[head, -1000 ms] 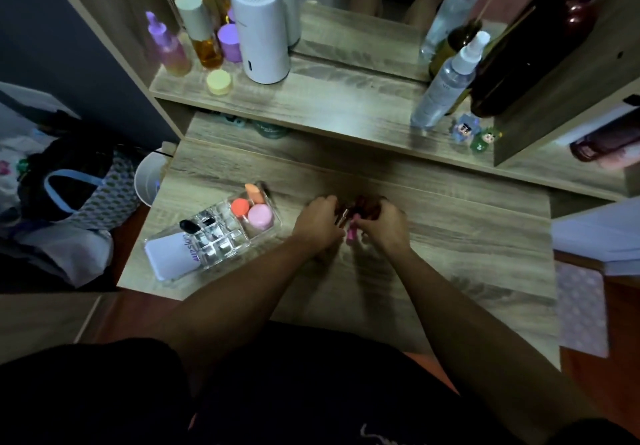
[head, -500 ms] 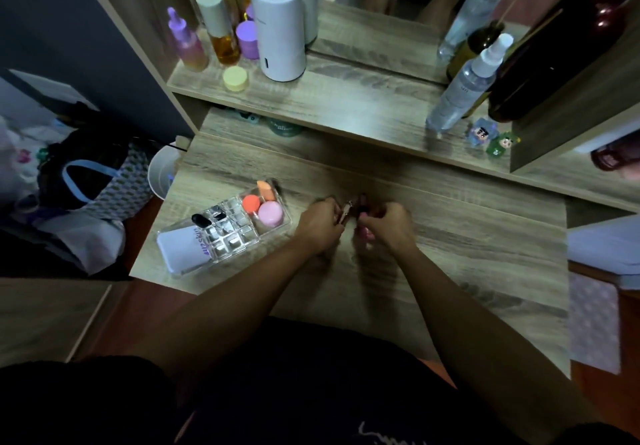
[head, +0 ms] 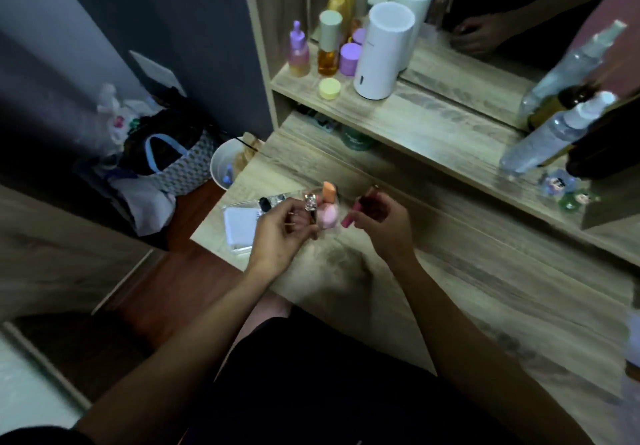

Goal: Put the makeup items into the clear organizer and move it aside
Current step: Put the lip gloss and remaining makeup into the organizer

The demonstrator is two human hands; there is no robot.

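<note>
Head view: left hand [head: 282,233] pinches a clear-capped tube [head: 311,206]; right hand [head: 379,225] closes round a pink tube [head: 356,210]. Behind them, the clear organizer [head: 242,226] sits on the desk's [head: 450,271] left edge, its white card's writing unreadable.

Left hand [head: 280,233] grips clear-capped tube [head: 311,207]; right hand [head: 381,228] grips pink tubes [head: 356,207].

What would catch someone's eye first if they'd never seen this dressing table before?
Probably the two hands raised over the middle of the table: the left hand holds a small tube with a clear cap, and the right hand holds pink tubes. Just behind them, at the table's left edge, sits the clear organizer with an orange sponge. A tall white cylinder stands out on the shelf above.
</note>
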